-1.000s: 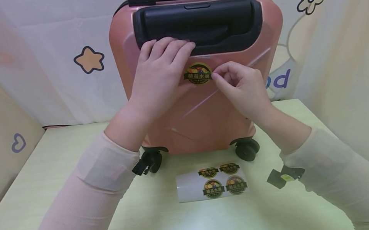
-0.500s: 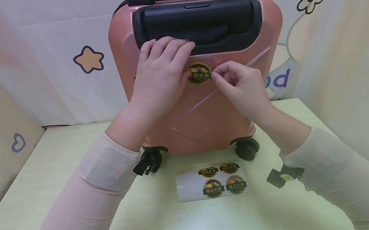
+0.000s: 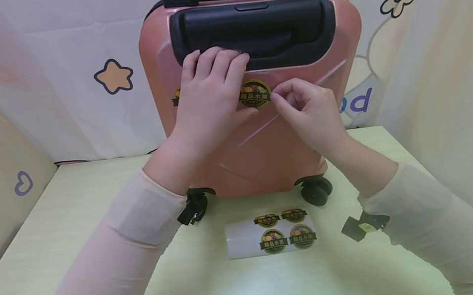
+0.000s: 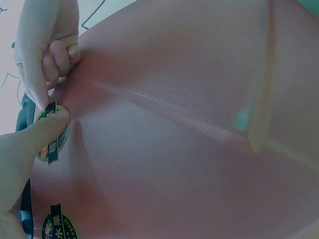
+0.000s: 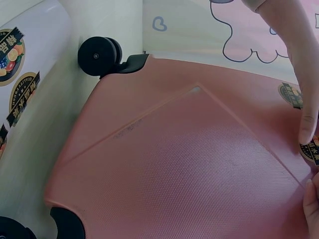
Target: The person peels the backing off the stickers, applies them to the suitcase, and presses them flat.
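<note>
A pink suitcase (image 3: 260,159) stands upright with its black recessed panel (image 3: 257,30) towards the top. Below that panel lies a round black-and-gold fruit sticker (image 3: 255,93). My right hand (image 3: 310,113) pinches the sticker's right edge between thumb and forefinger. My left hand (image 3: 211,91) lies against the suitcase, its fingers extended up to the panel's lower edge. In the left wrist view, the left thumb (image 4: 45,130) presses across the sticker's face. A second fruit sticker (image 4: 57,224) is on the suitcase further left, mostly hidden behind the left hand in the head view.
On the pale table (image 3: 273,292), in front of the suitcase, lies a white backing sheet (image 3: 242,240) with several more fruit stickers. Black wheels (image 3: 316,192) support the suitcase. A patterned curtain (image 3: 70,109) hangs behind and on both sides.
My left thumb has come out over the sticker's left part and moved down. The left hand has shifted slightly right, uncovering an edge of the second sticker. My right hand has stayed put.
</note>
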The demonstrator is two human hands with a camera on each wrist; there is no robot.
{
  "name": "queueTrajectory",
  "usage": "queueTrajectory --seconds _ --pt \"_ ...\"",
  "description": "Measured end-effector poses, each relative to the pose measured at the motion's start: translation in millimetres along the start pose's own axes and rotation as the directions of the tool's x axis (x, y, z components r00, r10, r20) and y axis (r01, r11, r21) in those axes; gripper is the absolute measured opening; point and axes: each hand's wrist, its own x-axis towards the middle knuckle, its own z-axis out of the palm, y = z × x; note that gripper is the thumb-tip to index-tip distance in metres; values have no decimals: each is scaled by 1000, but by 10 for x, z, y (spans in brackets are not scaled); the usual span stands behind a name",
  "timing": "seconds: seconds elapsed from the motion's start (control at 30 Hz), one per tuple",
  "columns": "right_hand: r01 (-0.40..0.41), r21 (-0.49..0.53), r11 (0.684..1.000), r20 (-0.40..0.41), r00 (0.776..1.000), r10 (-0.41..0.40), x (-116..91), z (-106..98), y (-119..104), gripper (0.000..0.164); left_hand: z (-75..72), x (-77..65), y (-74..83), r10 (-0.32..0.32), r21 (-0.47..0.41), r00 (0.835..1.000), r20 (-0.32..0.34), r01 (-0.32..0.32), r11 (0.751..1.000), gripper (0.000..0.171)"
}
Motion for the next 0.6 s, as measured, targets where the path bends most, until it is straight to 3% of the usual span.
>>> queueTrajectory --seconds 0.3,0.6 --pt "0 11 1000 -1 1000 0 -3 -5 -13 17 15 0 8 -3 0 1000 -22 3 1000 66" --pt "5 4 1000 -3 1000 -5 -5 0 3 17 -1 17 5 -36 -43 997 -63 33 999 36"
